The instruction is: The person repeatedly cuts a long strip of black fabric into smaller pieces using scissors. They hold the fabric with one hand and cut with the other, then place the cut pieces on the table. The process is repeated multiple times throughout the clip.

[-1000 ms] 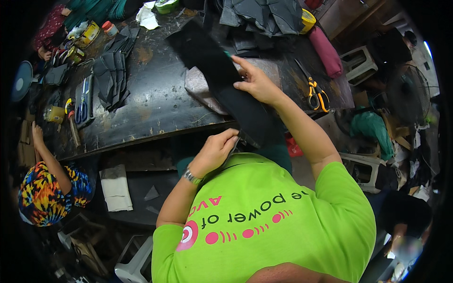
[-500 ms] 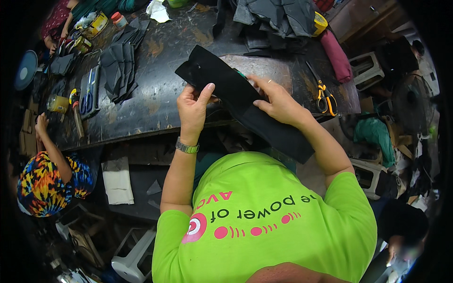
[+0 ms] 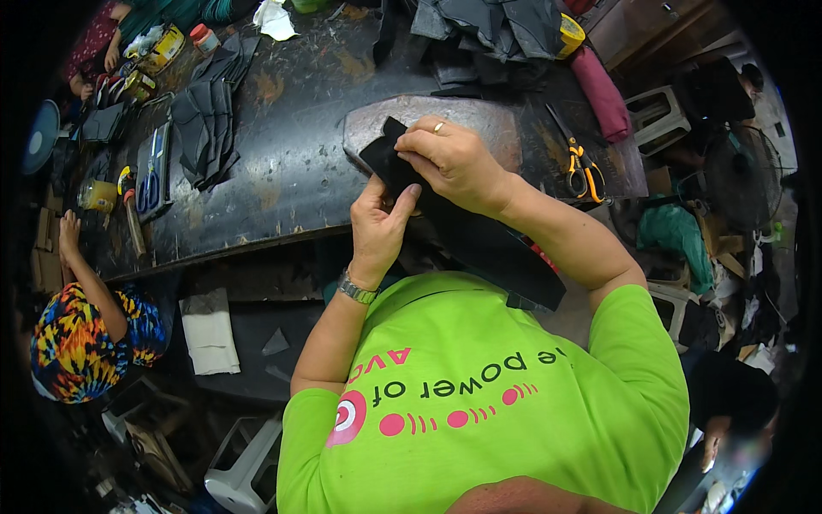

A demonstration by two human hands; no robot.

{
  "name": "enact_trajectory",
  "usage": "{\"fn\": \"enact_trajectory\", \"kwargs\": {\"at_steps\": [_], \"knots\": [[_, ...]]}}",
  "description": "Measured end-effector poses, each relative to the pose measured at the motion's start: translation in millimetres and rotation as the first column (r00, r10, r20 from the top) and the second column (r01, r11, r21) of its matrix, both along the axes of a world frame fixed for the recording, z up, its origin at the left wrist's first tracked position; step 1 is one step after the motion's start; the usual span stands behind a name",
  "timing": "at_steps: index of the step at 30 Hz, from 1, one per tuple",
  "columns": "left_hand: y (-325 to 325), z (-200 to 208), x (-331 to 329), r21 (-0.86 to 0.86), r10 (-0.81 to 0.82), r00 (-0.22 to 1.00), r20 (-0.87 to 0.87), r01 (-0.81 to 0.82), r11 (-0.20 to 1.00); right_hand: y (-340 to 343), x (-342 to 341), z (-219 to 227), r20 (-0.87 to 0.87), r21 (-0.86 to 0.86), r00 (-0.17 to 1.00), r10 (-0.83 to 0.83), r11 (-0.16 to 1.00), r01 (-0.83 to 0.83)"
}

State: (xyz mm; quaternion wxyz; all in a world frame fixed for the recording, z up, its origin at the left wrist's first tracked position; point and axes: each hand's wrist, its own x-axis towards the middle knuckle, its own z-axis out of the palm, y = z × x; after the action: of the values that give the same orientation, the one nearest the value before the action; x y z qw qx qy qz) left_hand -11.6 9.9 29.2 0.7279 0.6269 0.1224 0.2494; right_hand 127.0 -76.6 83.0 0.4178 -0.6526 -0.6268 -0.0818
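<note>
A long black strip of material [image 3: 479,244], cloth or leather, hangs between my hands and slants down to the right past my shirt. My left hand [image 3: 381,224] grips it near its upper end, thumb on the face and fingers behind. Fingertips of my right hand [image 3: 454,164] pinch the strip's upper end, just above my left thumb. Beneath the hands, a pale pinkish-grey slab [image 3: 364,127] lies on the dark worktable [image 3: 291,171]. Whether anything small sits in the right pinch is hidden.
Orange-and-black-handled scissors [image 3: 586,176] and a maroon roll [image 3: 604,96] lie at right. Dark cut pieces [image 3: 492,34] are heaped at the back, with another stack [image 3: 202,128] at left. Blue-handled scissors [image 3: 156,180] and a wooden-handled tool [image 3: 134,218] lie near a co-worker [image 3: 81,343].
My right hand has moved left along the strip to its upper end and now pinches there. The strip's upper end has come down and nearer; my left hand has shifted slightly right.
</note>
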Motion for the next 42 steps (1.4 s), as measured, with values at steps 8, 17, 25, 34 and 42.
{"fn": "enact_trajectory", "kwargs": {"at_steps": [8,17,25,34,42], "knots": [[-1,-15,-4,-0.089,0.013,1.000,-0.008,-0.014,0.996,3,-3,7,-0.378,-0.120,0.913,-0.154,0.986,0.116],[-1,-9,-6,0.655,0.155,0.987,0.038,-0.142,0.742,-10,-33,-12,-0.330,-0.302,0.926,-0.185,0.950,0.082],[19,-12,-9,-0.139,-0.045,0.998,-0.043,0.039,0.989,-13,-16,-31,-0.664,-0.257,0.748,-0.030,0.948,-0.190],[24,-27,-13,-0.249,-0.065,0.991,-0.118,0.034,0.968,-19,-9,-46,-0.847,-0.198,0.531,0.000,0.928,-0.316],[22,-32,-12,-0.186,0.002,0.998,-0.066,-0.014,0.982,-19,-19,-26,-0.741,-0.341,0.652,-0.163,0.927,-0.156]]}}
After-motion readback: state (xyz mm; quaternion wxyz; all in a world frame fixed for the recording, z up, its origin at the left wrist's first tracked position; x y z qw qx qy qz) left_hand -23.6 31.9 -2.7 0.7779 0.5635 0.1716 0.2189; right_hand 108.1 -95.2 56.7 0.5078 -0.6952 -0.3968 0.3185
